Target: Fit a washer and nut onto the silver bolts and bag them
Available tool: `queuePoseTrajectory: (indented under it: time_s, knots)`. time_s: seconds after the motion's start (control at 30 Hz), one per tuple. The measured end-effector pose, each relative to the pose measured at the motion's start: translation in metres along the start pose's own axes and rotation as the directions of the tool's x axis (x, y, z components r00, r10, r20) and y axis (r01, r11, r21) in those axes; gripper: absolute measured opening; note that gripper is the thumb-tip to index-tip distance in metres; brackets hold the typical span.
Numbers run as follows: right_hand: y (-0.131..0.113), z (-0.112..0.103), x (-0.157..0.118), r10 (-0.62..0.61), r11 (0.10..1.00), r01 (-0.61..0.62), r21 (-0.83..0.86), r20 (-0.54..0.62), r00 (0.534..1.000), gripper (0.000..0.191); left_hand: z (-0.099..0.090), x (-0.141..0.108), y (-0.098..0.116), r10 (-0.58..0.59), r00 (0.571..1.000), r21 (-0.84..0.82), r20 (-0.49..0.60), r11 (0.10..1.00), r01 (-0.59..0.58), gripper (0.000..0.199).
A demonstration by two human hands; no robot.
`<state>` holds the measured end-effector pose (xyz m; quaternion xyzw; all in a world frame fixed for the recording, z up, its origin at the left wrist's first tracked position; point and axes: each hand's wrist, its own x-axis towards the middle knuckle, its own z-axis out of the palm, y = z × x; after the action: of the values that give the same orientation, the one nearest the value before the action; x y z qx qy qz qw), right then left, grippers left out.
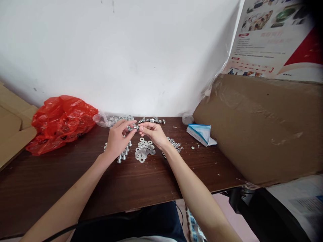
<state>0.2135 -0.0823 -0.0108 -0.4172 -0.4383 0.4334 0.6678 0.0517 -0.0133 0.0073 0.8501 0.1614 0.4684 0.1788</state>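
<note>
If your fingertip grip slackens, the small metal bolt (133,128) could slip and drop among the washers (143,152) on the desk (138,186); a low sweep of your right forearm might scatter the nuts (176,145) beside it. Your left hand (117,137) is nearly closed, thumb and fingers curled around the bolt; your right hand (155,134) pinches its right end between thumb and forefinger. Both hands meet in front of you above the desk, forearms angled inward. Whether anything is threaded on the bolt is too small to tell.

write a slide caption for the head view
Left hand and right hand hold small metal hardware over a table bearing washers.
</note>
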Motion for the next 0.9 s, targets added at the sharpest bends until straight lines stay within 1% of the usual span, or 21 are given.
queuePoseTrajectory:
  time_s: [0.07, 0.2, 0.27, 0.33, 0.4, 0.47, 0.57, 0.6, 0.67, 0.73, 0.77, 0.83, 0.9]
  knots:
    - [0.0, 0.0, 0.0, -0.026, 1.0, 0.026, -0.013, -0.007, 1.0, 0.019, -0.001, 0.002, 0.001, -0.027, 1.0, -0.058, 0.013, 0.998, 0.028, 0.026]
    - [0.0, 0.001, 0.0, -0.056, 0.998, 0.055, -0.033, -0.014, 0.998, 0.019, -0.003, 0.004, 0.003, -0.09, 0.996, -0.138, 0.021, 0.986, 0.092, 0.021]
    - [-0.002, 0.001, -0.001, -0.067, 0.997, 0.066, -0.042, -0.021, 0.998, 0.018, -0.004, 0.005, 0.005, -0.097, 0.995, -0.148, 0.026, 0.984, 0.1, 0.023]
    - [-0.003, 0.002, -0.002, -0.075, 0.996, 0.074, -0.055, -0.024, 0.997, 0.017, -0.005, 0.006, 0.006, -0.077, 0.996, -0.144, 0.033, 0.986, 0.081, 0.026]
    - [-0.005, 0.003, -0.002, -0.081, 0.995, 0.08, -0.064, -0.024, 0.996, 0.016, -0.005, 0.005, 0.005, -0.051, 0.998, -0.121, 0.039, 0.991, 0.056, 0.029]
    - [-0.006, 0.003, -0.002, -0.092, 0.995, 0.091, -0.049, -0.03, 0.995, 0.016, -0.005, 0.004, 0.0, -0.048, 0.998, -0.06, 0.036, 0.997, 0.05, 0.033]
    - [-0.005, 0.0, 0.0, -0.122, 0.992, 0.122, -0.003, -0.068, 0.99, 0.016, -0.004, 0.001, -0.009, -0.11, 0.994, 0.074, 0.022, 0.991, 0.108, 0.043]
    - [-0.004, -0.001, 0.001, -0.133, 0.991, 0.133, 0.002, -0.085, 0.988, 0.016, -0.004, 0.001, -0.011, -0.132, 0.991, 0.097, 0.01, 0.987, 0.13, 0.045]
    - [-0.003, -0.003, 0.002, -0.145, 0.989, 0.144, -0.014, -0.111, 0.983, 0.016, -0.005, 0.001, -0.012, -0.15, 0.989, 0.085, -0.018, 0.985, 0.151, 0.045]
    - [-0.003, -0.004, 0.002, -0.143, 0.989, 0.138, -0.047, -0.111, 0.984, 0.017, -0.006, 0.003, -0.009, -0.127, 0.992, 0.034, -0.023, 0.991, 0.128, 0.044]
    - [-0.003, -0.004, 0.001, -0.139, 0.989, 0.134, -0.062, -0.102, 0.985, 0.017, -0.007, 0.003, -0.007, -0.105, 0.995, 0.014, -0.007, 0.994, 0.105, 0.043]
    - [-0.003, -0.002, 0.0, -0.134, 0.989, 0.127, -0.08, -0.08, 0.988, 0.017, -0.007, 0.004, -0.005, -0.061, 0.997, -0.008, 0.047, 0.998, 0.061, 0.042]
    - [-0.004, -0.001, 0.0, -0.133, 0.989, 0.127, -0.077, -0.077, 0.988, 0.016, -0.007, 0.003, -0.006, -0.052, 0.994, 0.009, 0.098, 0.999, 0.051, 0.043]
